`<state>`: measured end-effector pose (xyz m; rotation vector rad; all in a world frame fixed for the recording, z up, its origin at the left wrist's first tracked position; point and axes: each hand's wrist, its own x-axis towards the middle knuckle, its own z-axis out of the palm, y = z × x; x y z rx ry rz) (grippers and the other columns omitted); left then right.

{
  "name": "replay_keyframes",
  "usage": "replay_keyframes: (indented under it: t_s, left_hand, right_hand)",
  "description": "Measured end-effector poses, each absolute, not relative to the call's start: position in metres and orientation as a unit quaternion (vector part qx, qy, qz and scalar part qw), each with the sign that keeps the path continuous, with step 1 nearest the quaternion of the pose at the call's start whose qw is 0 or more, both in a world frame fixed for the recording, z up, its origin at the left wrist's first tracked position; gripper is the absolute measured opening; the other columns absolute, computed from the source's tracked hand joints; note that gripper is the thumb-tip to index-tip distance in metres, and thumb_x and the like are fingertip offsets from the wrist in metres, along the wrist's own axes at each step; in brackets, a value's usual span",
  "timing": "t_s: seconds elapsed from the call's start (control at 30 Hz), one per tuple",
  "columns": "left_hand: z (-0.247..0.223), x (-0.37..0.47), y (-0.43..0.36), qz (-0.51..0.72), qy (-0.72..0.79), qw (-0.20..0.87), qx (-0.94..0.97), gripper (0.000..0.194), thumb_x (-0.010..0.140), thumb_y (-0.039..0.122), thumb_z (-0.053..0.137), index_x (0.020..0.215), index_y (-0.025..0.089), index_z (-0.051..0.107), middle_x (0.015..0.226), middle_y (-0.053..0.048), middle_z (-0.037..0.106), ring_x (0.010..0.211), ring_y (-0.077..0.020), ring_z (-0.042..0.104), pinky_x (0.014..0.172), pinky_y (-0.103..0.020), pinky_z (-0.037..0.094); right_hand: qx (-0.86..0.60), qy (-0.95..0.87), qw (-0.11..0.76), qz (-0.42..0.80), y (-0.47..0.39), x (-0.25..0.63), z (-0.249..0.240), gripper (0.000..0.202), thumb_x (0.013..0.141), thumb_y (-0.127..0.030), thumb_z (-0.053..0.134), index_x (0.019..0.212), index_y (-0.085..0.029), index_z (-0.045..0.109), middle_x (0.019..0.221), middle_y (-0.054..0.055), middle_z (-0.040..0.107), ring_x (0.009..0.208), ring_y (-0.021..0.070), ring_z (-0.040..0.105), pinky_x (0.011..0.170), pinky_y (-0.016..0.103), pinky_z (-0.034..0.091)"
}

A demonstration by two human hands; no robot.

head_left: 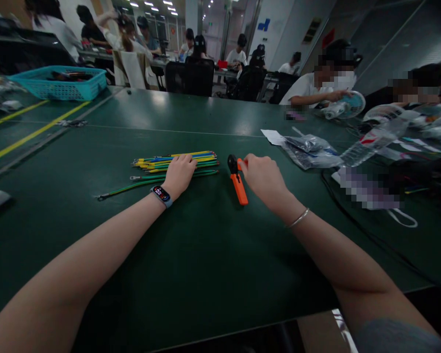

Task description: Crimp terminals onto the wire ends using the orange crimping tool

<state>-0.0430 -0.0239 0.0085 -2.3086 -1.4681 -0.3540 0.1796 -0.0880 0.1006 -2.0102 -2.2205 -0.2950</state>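
Note:
A bundle of green, yellow and blue wires (150,162) with metal ends lies on the dark green table, roughly crosswise to me. My left hand (181,174) is over its right part, fingers curled down around some wires; the fingertips are partly hidden. Two green wires (125,188) with ring-shaped lugs at their left ends pass beneath that hand, nearer to me. To the right is an orange hand tool (238,189) with a black head, its long handle pointing toward me. My right hand (264,179) is closed at its shorter orange arm, thumb against it.
A blue basket (66,90) stands at the far left near yellow tape lines (40,132). On the right lie plastic bags (308,149), a clear bottle (375,139) and a black cable (367,230). Several people sit at tables beyond; one holds a small fan (349,105).

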Motion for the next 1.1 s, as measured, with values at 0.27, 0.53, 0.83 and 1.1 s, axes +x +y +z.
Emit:
replay_keyframes:
  t_s: [0.27, 0.53, 0.83, 1.1]
  left_hand:
    - [0.010, -0.041, -0.024, -0.143, -0.505, 0.213, -0.824, 0.028, 0.100, 0.013, 0.042, 0.105, 0.010, 0.069, 0.109, -0.018, 0.066, 0.102, -0.0311, 0.059, 0.086, -0.043, 0.045]
    - [0.011, -0.041, -0.021, -0.141, -0.450, 0.212, -0.856, 0.028, 0.101, 0.010, 0.035, 0.108, 0.008, 0.062, 0.101, -0.016, 0.068, 0.093, -0.0291, 0.062, 0.084, -0.041, 0.043]
    - [0.014, -0.046, -0.018, -0.151, -0.403, 0.232, -0.872, 0.024, 0.102, 0.010, 0.035, 0.106, 0.010, 0.059, 0.100, -0.013, 0.066, 0.091, -0.0254, 0.063, 0.082, -0.037, 0.045]
    - [0.010, -0.047, -0.019, -0.175, -0.382, 0.219, -0.881, 0.019, 0.102, 0.010, 0.040, 0.111, 0.010, 0.057, 0.104, -0.011, 0.066, 0.101, -0.0224, 0.064, 0.085, -0.032, 0.049]
  right_hand:
    - [-0.673, -0.729, 0.064, -0.107, -0.087, 0.179, 0.099, 0.040, 0.102, -0.031, 0.038, 0.111, -0.009, 0.070, 0.090, 0.017, 0.075, 0.074, 0.0229, 0.068, 0.061, 0.032, 0.036]
    - [-0.680, -0.725, 0.052, -0.095, -0.088, 0.176, 0.103, 0.043, 0.103, -0.032, 0.034, 0.115, -0.010, 0.069, 0.089, 0.017, 0.075, 0.076, 0.0258, 0.070, 0.062, 0.032, 0.036]
    - [-0.674, -0.729, 0.052, -0.106, -0.084, 0.179, 0.099, 0.043, 0.102, -0.032, 0.035, 0.113, -0.009, 0.070, 0.081, 0.016, 0.074, 0.068, 0.0260, 0.068, 0.058, 0.032, 0.034]
    - [-0.658, -0.740, 0.063, -0.122, -0.080, 0.186, 0.091, 0.044, 0.101, -0.034, 0.036, 0.113, -0.009, 0.070, 0.085, 0.017, 0.075, 0.066, 0.0258, 0.066, 0.057, 0.032, 0.036]
